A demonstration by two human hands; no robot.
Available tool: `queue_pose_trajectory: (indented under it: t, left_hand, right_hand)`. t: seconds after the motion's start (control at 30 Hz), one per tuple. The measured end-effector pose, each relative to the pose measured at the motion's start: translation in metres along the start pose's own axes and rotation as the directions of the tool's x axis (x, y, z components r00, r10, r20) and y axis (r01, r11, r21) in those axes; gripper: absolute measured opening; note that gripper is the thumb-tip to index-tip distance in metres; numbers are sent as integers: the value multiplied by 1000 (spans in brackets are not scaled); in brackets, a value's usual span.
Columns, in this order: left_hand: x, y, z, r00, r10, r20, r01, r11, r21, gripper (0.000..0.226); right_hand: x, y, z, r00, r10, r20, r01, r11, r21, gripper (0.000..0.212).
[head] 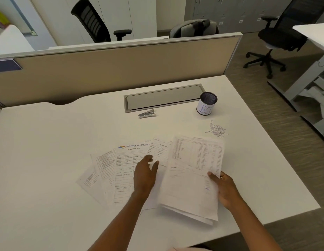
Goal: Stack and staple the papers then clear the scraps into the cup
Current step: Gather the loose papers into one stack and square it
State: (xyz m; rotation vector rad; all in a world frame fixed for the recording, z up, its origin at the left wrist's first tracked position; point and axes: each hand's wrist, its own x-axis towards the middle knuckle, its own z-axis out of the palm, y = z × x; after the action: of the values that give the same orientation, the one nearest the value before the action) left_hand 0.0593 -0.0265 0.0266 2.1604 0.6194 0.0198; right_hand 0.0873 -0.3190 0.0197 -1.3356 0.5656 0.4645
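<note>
Holding a small bundle of printed sheets (pixel 192 176) by its right edge, the right hand (pixel 225 191) has its thumb on top of the paper and the remaining fingers beneath, out of sight; the bundle is lifted at a slant, its near corner hanging over the front part of the white desk (pixel 49 151). The left hand (pixel 145 175) lies palm down on the loose papers (pixel 119 171), fingers spread narrowly and curled slightly at the tips, which rest against a sheet edge; whether it pinches that sheet cannot be told. The loose papers are fanned out flat on the desk to the left of the bundle, overlapping one another, the uppermost showing a coloured letterhead. A stapler (pixel 147 113) lies closed on the desk beyond the papers, just in front of a grey cable hatch (pixel 164 97), well apart from both hands. A mesh cup (pixel 207 103) with a white paper label stands upright to the right of the hatch. A heap of small paper scraps (pixel 217 130) lies on the desk between the cup and the far corner of the held bundle, touching neither.
</note>
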Motion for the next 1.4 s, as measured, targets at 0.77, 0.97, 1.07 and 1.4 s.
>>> queue_pose_trajectory:
  t: [0.77, 0.97, 1.07, 1.4]
  left_hand:
    - [25, -1, 4, 972, -236, 12, 217, 911, 352, 74]
    - [30, -14, 0, 975, -215, -59, 220, 972, 89, 14]
    - [27, -6, -4, 973, -223, -54, 217, 972, -92, 11]
    - [29, -8, -6, 939, -329, 100, 343, 874, -343, 20]
  right_hand:
    - [-7, -3, -15, 999, 29, 13, -28, 997, -70, 28]
    - [-1, -10, 4, 991, 45, 126, -31, 994, -108, 32]
    - [5, -13, 17, 985, 50, 166, -35, 995, -89, 32]
    - [36, -10, 69, 998, 46, 39, -37, 978, -205, 31]
